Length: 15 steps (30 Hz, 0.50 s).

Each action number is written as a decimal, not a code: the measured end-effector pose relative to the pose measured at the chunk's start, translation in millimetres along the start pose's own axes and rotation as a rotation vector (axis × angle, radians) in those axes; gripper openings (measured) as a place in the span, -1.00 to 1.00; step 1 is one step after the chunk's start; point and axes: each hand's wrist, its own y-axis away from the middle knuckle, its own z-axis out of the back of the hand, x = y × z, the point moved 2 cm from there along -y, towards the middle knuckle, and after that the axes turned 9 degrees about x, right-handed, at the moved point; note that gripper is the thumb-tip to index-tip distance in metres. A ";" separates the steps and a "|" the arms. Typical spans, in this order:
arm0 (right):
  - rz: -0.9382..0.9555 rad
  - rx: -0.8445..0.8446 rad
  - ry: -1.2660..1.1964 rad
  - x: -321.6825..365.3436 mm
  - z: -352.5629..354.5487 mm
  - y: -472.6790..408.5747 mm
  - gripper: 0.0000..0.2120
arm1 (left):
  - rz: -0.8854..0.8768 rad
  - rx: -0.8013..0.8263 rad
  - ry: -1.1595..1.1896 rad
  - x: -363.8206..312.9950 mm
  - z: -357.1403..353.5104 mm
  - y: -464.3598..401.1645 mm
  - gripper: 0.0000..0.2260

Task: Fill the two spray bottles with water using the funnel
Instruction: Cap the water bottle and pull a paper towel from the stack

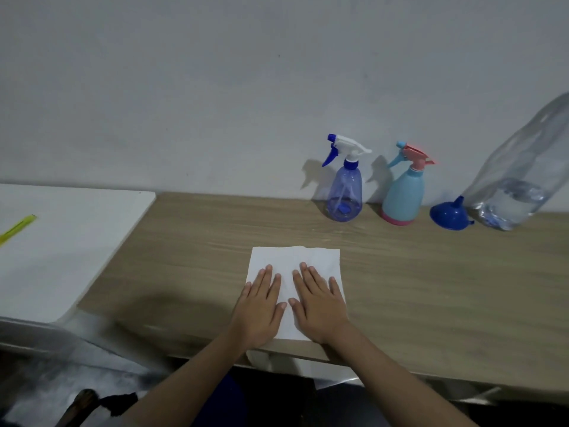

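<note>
Blue plastic funnel point(450, 214) looks light and stiff; take its rim. Both hands point(291, 306) lie flat, holding nothing.

Paper sheet point(294, 266) centre frame on tabletop point(431, 288), both hands flat on it, right of centre against wall: two spray bottles point(345, 192), funnel point(450, 214), water bottle point(517, 186) far right

Bare tabletop point(431, 288) btwn hands & bottle row; funnel point(449, 215) crowds big bottle point(517, 180).

A plain home room: a wood-grain table point(400, 272) against a bare painted wall point(215, 87), household spray bottles point(345, 192) and a white side table point(61, 257).
</note>
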 end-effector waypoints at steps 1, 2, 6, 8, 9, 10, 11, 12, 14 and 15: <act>-0.001 0.002 -0.001 -6.5 2.0 1.8 -0.39 | -0.003 -0.004 -0.002 -5.4 -0.9 -3.4 -0.13; -0.003 0.002 -0.006 -13.4 3.8 3.5 -0.39 | -0.006 -0.009 0.001 -11.6 -1.3 -7.0 -0.14; -0.021 -0.005 -0.027 -44.0 12.2 11.3 -0.40 | -0.021 0.002 -0.004 -39.9 -1.1 -24.4 -0.20; -0.036 -0.017 -0.037 -61.0 16.7 16.1 -0.40 | -0.032 0.001 -0.010 -57.5 0.7 -33.3 -0.21; -0.043 -0.023 -0.042 -69.8 19.6 18.8 -0.41 | -0.040 0.000 -0.014 -66.7 1.5 -38.0 -0.21; -0.050 -0.026 -0.044 -79.1 22.5 22.1 -0.41 | -0.050 -0.003 -0.015 -75.9 1.5 -42.8 -0.21; -0.058 -0.027 -0.043 -88.9 25.6 25.5 -0.41 | -0.060 -0.006 -0.017 -84.9 1.1 -47.7 -0.23; -0.067 -0.026 -0.039 -99.2 28.6 29.2 -0.41 | -0.069 -0.013 -0.021 -94.8 1.8 -52.6 -0.25; -0.090 -0.026 -0.027 -121.0 34.2 38.7 -0.40 | -0.087 -0.010 -0.026 -116.6 1.3 -62.3 -0.30; -0.101 -0.029 -0.020 -132.5 36.8 44.4 -0.40 | -0.097 -0.006 -0.022 -128.9 0.9 -66.9 -0.31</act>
